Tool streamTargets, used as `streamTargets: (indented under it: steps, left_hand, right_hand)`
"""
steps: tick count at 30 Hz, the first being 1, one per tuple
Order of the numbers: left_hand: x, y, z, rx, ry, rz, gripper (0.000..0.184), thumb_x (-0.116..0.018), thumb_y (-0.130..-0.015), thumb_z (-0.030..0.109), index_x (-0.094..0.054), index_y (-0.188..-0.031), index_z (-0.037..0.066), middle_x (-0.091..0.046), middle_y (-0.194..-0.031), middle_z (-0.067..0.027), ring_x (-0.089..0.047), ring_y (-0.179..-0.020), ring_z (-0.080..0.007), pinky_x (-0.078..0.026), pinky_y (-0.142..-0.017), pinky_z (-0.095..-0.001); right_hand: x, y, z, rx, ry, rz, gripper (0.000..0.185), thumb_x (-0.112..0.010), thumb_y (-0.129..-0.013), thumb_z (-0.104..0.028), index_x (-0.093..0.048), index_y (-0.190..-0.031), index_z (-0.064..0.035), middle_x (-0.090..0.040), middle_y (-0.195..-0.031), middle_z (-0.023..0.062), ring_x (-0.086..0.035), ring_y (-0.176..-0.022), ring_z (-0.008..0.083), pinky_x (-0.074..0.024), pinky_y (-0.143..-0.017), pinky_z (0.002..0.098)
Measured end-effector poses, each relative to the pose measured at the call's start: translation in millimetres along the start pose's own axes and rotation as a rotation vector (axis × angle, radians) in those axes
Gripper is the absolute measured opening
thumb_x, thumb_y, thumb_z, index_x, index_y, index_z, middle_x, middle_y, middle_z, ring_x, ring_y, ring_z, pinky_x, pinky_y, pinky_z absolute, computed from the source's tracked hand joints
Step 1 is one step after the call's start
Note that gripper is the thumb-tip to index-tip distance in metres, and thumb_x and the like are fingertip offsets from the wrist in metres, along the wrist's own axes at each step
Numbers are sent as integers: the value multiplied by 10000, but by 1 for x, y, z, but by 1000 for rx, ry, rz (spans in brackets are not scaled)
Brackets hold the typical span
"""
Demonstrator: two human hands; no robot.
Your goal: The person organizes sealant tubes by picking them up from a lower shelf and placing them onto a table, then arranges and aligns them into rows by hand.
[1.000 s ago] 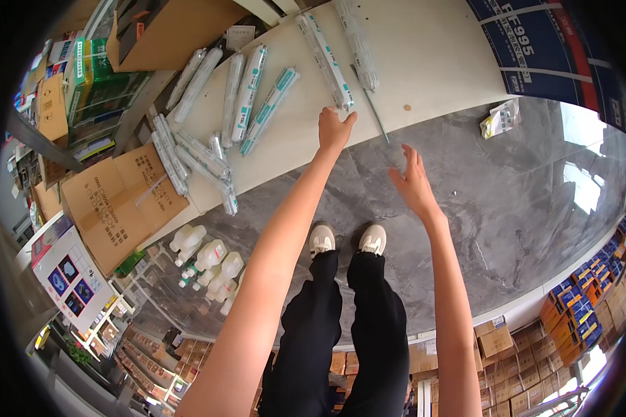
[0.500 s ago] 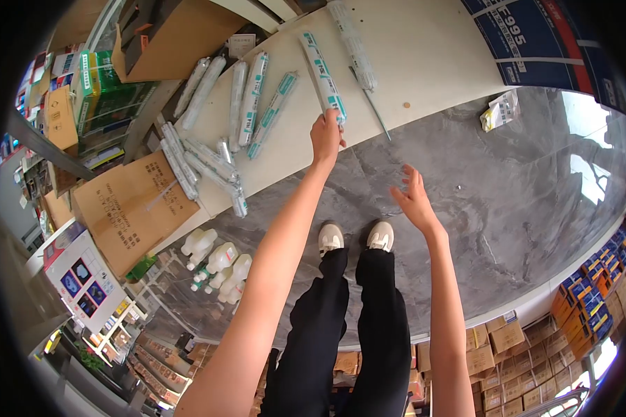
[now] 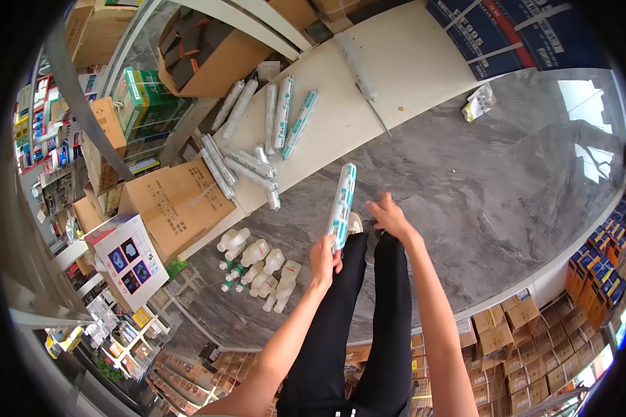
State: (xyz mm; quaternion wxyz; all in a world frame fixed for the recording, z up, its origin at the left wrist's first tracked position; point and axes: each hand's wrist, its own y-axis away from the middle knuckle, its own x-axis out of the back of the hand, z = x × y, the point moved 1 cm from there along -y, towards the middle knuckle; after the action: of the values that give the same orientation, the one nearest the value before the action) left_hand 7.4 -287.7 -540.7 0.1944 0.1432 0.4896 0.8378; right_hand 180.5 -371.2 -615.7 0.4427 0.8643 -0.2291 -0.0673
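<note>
My left hand (image 3: 323, 260) is wrapped round the lower end of a white and teal sealant sausage pack (image 3: 343, 201), which points away from me above the floor. To the right of the pack, my right hand (image 3: 389, 215) hangs apart from it, fingers spread and holding nothing. Several similar packs lie on the pale counter, among them a teal-marked one (image 3: 300, 125) and a white one (image 3: 283, 113). A clear-wrapped pack (image 3: 355, 67) lies farther right, with a thin rod (image 3: 378, 117) beside it poking past the counter edge.
An open cardboard box (image 3: 219, 52) stands at the counter's far left, a flattened carton (image 3: 177, 208) nearer. Several plastic bottles (image 3: 256, 267) stand on the grey floor. Blue boxes (image 3: 494, 35) and a crumpled packet (image 3: 478, 103) are at upper right. Stacked cartons (image 3: 522, 340) line the lower right.
The sealant pack in my left hand has come off the counter toward my body. My right hand has shifted slightly left and nearer the pack. The view has shifted too.
</note>
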Motion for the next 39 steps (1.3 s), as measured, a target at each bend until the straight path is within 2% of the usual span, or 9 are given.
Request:
streamTargets:
  steps: [1, 2, 6, 9, 19, 26, 33, 37, 39]
  left_hand:
    - [6, 21, 2, -6, -44, -9, 354, -486, -895, 338, -481, -694, 47, -412, -493, -11, -334, -330, -100, -295, -310, -264]
    - [12, 39, 6, -12, -89, -15, 347, -489, -894, 326, -481, -701, 38, -417, -501, -16, -347, -333, -103, -298, -313, -259]
    - [37, 100, 46, -67, -211, -106, 308, -508, -896, 278, -580, -885, -21, -459, -576, -21, -406, -357, -95, -331, -318, -235]
    - [45, 141, 88, -183, -355, -191, 310, -504, -878, 260, -590, -926, -35, -478, -580, -28, -441, -367, -98, -361, -328, -242]
    - [35, 299, 183, -365, -321, -305, 331, -519, -825, 229, -572, -976, -61, -493, -648, -39, -412, -383, -93, -407, -347, -252]
    - [43, 392, 207, -547, -272, -466, 409, -585, -835, 323, -571, -956, -68, -587, -685, -84, -585, -479, -140, -468, -438, -267]
    - [49, 457, 220, -488, -237, -740, 490, -565, -878, 384, -525, -1145, -24, -568, -812, -67, -597, -658, -120, -541, -630, -272]
    - [51, 484, 225, -514, -309, -697, 448, -570, -889, 338, -541, -1168, -12, -582, -856, -58, -612, -709, -137, -546, -649, -275]
    - [51, 497, 227, -757, -469, -585, 448, -595, -885, 349, -554, -1143, -16, -595, -859, -56, -614, -704, -136, -530, -639, -270]
  right_hand:
    - [-5, 14, -8, -150, -33, -62, 605, -582, -896, -351, -372, -1271, 75, -528, -1230, 271, -614, -1007, 338, -516, -798, 394]
    - [-12, 27, -11, -194, -127, -67, 583, -580, -905, -393, -416, -1284, 19, -582, -1141, 172, -584, -1037, 249, -507, -867, 405]
    - [-19, 77, -41, -184, -439, -130, 582, -500, -938, -447, -436, -1273, 25, -564, -1171, 157, -553, -1098, 243, -491, -898, 392]
    - [-22, 102, -64, -70, -650, -165, 569, -513, -938, -435, -470, -1208, 64, -563, -1126, 147, -580, -988, 206, -488, -855, 327]
    - [33, 230, -195, 195, -871, -390, 473, -528, -963, -360, -474, -1287, -20, -586, -1141, 37, -580, -1009, 118, -475, -880, 277]
    - [58, 357, -279, 309, -858, -241, 407, -569, -945, -226, -483, -1234, 48, -639, -1036, 79, -653, -890, 154, -519, -781, 285]
    - [70, 445, -314, 461, -812, 43, 227, -621, -888, -157, -614, -1055, -5, -583, -793, -43, -490, -598, 11, -434, -539, 170]
    - [74, 480, -331, 560, -728, 64, 193, -642, -872, -159, -632, -1001, -16, -595, -779, -40, -522, -623, 7, -414, -532, 157]
    - [66, 490, -348, 604, -664, 108, 201, -638, -873, -160, -632, -1009, -12, -582, -766, -45, -499, -613, 5, -393, -530, 153]
